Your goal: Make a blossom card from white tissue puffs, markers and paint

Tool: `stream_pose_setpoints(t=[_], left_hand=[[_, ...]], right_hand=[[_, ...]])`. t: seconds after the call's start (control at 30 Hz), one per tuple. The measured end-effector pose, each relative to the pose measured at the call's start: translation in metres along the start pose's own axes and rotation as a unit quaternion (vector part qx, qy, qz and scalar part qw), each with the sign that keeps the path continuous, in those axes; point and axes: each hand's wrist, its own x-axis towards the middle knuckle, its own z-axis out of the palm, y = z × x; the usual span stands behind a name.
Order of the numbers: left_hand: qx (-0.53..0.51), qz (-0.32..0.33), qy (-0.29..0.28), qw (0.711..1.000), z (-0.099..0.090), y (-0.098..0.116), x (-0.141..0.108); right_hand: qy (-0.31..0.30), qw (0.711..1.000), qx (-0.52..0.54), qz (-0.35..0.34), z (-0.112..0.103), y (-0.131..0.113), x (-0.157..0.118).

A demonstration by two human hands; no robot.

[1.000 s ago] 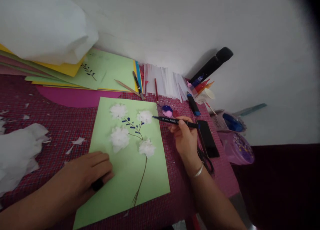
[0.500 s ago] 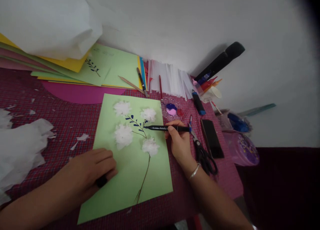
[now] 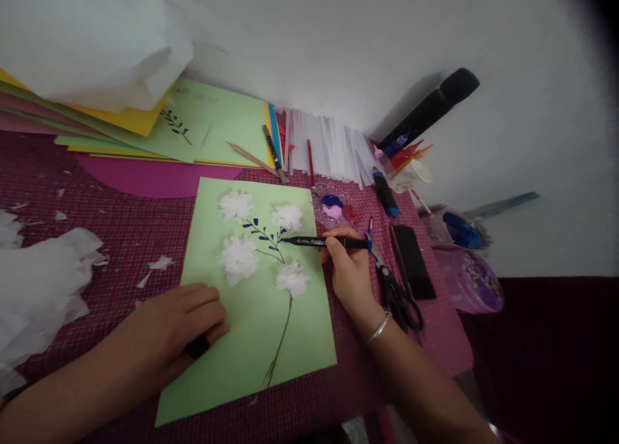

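My right hand (image 3: 353, 270) is closed around a black marker (image 3: 314, 241), its tip at a small dark-blue leaf on a drawn stem. The light-green sheet (image 3: 251, 341) beneath has several white crumpled-paper flowers (image 3: 238, 259), thin brown stems and blue leaves. My left hand (image 3: 188, 321) rests on the sheet's left side with its fingers curled. A small black piece (image 3: 198, 347) shows between its fingers and thumb; I cannot tell exactly what it is. Scissors (image 3: 399, 302) with black handles lie right of my right hand, beside a dark phone (image 3: 412, 261).
A paint palette (image 3: 333, 205) with blue, pink and red sits above the sheet. Behind lie a pencil (image 3: 251, 157), a brush (image 3: 273, 147), white strips (image 3: 329, 147) and coloured papers (image 3: 232, 122). White tissue paper (image 3: 43, 289) covers the left. A pink tub (image 3: 469, 283) stands at the right edge.
The marker tip has shifted slightly up and right along the stem. My left hand stays on the sheet. The whole view has shifted a little.
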Motion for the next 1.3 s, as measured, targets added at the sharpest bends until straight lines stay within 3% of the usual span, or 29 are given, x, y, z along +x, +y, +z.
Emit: stream_pose_setpoints(t=[0.2, 0.4, 0.6, 0.8, 1.03, 1.3], left_hand=[[0.012, 0.000, 0.000, 1.000, -0.001, 0.002, 0.002], [0.028, 0.013, -0.001, 1.000, -0.002, 0.002, 0.003], [0.031, 0.016, 0.017, 0.999, 0.000, 0.001, 0.003], [0.024, 0.001, -0.014, 1.000, 0.001, 0.000, -0.001], [0.027, -0.002, -0.014, 1.000, -0.001, 0.001, 0.001], [0.011, -0.016, -0.041, 0.999, -0.002, 0.000, 0.000]], right_hand=[[0.008, 1.000, 0.018, 0.006, 0.000, 0.001, 0.000], [0.015, 0.985, 0.166, 0.042, -0.004, -0.004, 0.009], [-0.021, 0.997, 0.073, 0.009, -0.005, -0.004, 0.005], [-0.037, 0.999, -0.008, -0.006, -0.001, -0.003, 0.001], [-0.032, 0.999, -0.034, -0.001, -0.001, -0.004, 0.002], [-0.022, 0.999, 0.023, 0.003, -0.002, 0.001, 0.004]])
